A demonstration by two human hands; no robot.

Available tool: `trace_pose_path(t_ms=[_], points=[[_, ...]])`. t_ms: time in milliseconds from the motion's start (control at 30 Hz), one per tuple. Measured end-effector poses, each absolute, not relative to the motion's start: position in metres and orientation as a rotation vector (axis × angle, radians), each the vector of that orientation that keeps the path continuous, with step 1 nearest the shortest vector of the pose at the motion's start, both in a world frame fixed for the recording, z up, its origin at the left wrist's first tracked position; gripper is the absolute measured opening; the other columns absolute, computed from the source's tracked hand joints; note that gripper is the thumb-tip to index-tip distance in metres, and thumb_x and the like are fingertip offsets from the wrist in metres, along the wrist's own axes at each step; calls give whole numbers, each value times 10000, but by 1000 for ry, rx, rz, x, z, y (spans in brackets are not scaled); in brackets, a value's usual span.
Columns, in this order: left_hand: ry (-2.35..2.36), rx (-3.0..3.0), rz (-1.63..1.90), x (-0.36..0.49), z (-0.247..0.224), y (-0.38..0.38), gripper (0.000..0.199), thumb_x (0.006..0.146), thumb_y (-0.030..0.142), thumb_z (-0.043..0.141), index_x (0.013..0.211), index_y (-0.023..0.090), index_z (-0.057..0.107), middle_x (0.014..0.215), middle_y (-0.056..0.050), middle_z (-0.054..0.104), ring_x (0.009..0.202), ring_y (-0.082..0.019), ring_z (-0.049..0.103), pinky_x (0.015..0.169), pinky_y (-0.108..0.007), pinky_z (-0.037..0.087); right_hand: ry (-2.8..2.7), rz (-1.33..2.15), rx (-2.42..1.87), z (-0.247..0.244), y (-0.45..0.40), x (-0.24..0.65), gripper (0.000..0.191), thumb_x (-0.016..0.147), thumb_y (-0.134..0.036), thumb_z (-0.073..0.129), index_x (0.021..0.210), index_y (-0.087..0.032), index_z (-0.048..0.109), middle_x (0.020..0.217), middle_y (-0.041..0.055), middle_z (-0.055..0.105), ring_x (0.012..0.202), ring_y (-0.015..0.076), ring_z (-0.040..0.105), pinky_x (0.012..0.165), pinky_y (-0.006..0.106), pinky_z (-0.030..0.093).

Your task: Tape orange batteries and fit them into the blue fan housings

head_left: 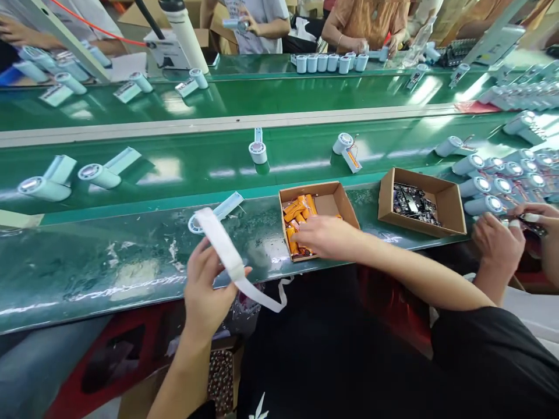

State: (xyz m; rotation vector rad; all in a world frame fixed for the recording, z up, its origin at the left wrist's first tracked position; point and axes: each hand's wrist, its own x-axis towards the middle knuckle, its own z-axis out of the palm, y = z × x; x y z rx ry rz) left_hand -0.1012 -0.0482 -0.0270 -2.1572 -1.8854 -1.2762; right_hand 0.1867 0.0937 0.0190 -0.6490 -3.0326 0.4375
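My left hand (209, 285) is raised at the near edge of the bench, its fingers closed round a flat loop of white tape (225, 244) seen edge-on. A loose tail of that tape hangs toward my black shirt. Just behind the loop lies a light-blue device (229, 205) with a round head and a flat handle, partly covered by the tape. My right hand (325, 235) reaches into a shallow cardboard box (345, 203) of orange-wrapped batteries (299, 209). Its fingers are bent together on a battery at the left side; the fingertips are partly hidden.
Several more light-blue devices (257, 152) lie on the green conveyor belt (187, 160). Right of my box stands another cardboard box (448, 212) with dark circuit parts. A co-worker's hands (500, 241) work beside a cluster of devices (484, 203). More people sit across the belt.
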Motion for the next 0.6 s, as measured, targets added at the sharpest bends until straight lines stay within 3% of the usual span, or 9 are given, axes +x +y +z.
trace_pose_path(t_ms=[100,200,267,400,467,600], points=[[-1778,-2245,-1201,-80,-28,-40,577,827,115,787,1354,258,598,1267,-124,664,1425,-401,501,1133,-641,499,-3081,248,-558,12,136,186,331,880,-95,735,1185,-221,767,1208,126,701,1125,283,618,869,364,515],[-1697,-2296,-1105,-71,-29,-37,640,807,36,737,1392,235,570,1250,-140,673,1435,-416,464,1123,-650,488,-3004,498,-459,13,154,190,165,927,-149,710,1069,-205,772,1184,106,705,1115,260,617,946,386,505],[-1668,-2283,-1031,-71,-26,-39,629,802,5,708,1384,207,581,1231,-152,682,1425,-423,458,1109,-649,490,-2769,834,-571,21,151,197,142,1010,-247,620,1005,-183,746,1038,83,716,992,222,645,913,371,512],[-1613,-2280,-835,-73,-20,-44,619,808,-25,644,1384,200,612,1244,-152,707,1386,-410,483,1116,-658,466,-2107,1444,-742,41,122,210,373,1070,-502,487,1133,-183,670,950,57,708,882,202,672,790,336,533],[-1630,-2281,-761,-73,-20,-46,627,822,-22,628,1398,224,623,1262,-136,716,1386,-404,481,1106,-639,476,-2014,1468,-803,47,102,210,377,1021,-541,586,1164,-198,648,930,50,713,834,201,666,732,313,511],[-1604,-2275,-658,-71,-21,-46,636,848,24,667,1437,260,631,1286,-117,723,1443,-405,400,1034,-530,540,-2281,1173,-979,51,80,203,204,990,-419,675,988,-221,625,693,-18,592,628,158,533,623,279,357]])
